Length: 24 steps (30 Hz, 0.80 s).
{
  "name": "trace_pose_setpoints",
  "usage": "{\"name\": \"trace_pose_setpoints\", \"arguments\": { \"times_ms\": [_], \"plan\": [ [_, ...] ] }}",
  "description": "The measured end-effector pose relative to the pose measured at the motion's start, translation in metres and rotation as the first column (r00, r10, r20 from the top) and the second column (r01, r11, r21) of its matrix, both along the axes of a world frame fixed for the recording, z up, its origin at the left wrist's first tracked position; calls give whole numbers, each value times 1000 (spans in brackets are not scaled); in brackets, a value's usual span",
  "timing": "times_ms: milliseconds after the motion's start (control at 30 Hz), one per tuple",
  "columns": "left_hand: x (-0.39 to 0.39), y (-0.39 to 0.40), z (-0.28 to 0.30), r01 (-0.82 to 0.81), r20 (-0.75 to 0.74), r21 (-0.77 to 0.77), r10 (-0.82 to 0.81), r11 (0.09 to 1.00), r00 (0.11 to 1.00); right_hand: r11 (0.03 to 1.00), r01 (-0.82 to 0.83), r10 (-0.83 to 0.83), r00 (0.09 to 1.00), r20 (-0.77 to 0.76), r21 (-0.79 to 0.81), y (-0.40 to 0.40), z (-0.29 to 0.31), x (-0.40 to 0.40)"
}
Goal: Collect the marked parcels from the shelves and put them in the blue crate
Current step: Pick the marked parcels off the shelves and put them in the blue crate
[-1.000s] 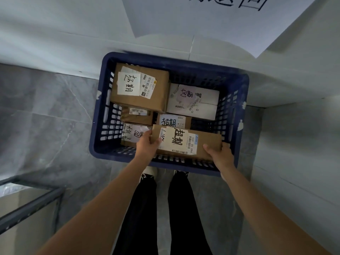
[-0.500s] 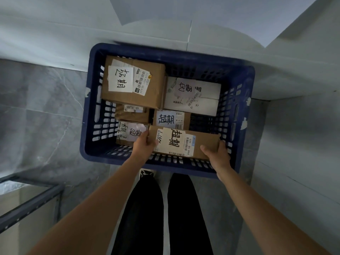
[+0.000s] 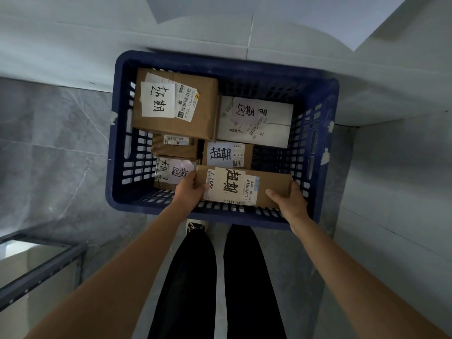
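Hands (image 3: pixel 189 189) (image 3: pixel 289 204) gripping long parcel (image 3: pixel 274 185) ends, inside blue crate (image 3: pixel 325 104).

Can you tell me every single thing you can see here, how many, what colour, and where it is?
blue crate: 1, dark blue, on the floor by the wall
long parcel: 1, brown, held at the crate's near side
big parcel: 1, brown, far left in the crate
white parcel: 1, white, far right in the crate
small parcels: 3, brown, mid crate, partly hidden
metal shelf frame: 1, dark grey, lower left
floor: grey marbled tiles
shoe: 1 visible, white and black
legs: 2, black trousers
left hand: grips long parcel's left end
right hand: grips its right end
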<state>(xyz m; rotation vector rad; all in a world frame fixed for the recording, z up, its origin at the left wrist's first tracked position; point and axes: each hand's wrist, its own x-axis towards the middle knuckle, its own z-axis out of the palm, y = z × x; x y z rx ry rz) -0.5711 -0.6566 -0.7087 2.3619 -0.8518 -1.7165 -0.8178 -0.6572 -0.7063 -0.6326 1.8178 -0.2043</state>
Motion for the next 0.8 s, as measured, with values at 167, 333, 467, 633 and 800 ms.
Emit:
{"name": "trace_pose_setpoints", "arguments": {
  "times_ms": [167,333,467,633,800],
  "plan": [
    [9,-5,14,-59,-41,-61,56,996,998,999,7,-7,1000,4,-52,-4,12,7],
    [17,-16,19,-87,-43,-87,83,992,996,997,53,-51,998,40,-58,-8,15,15],
    [-4,-22,25,-153,-60,-99,148,983,987,962,259,-258,966,14,-87,-10,17,8],
    [-34,-36,23,-362,-161,-83,346,928,924,938,312,-313,950,21,-148,-20,25,-1],
    [-35,-36,12,-447,-210,-11,435,894,876,962,174,-184,983,-30,-210,-39,25,-2]
  ]
}}
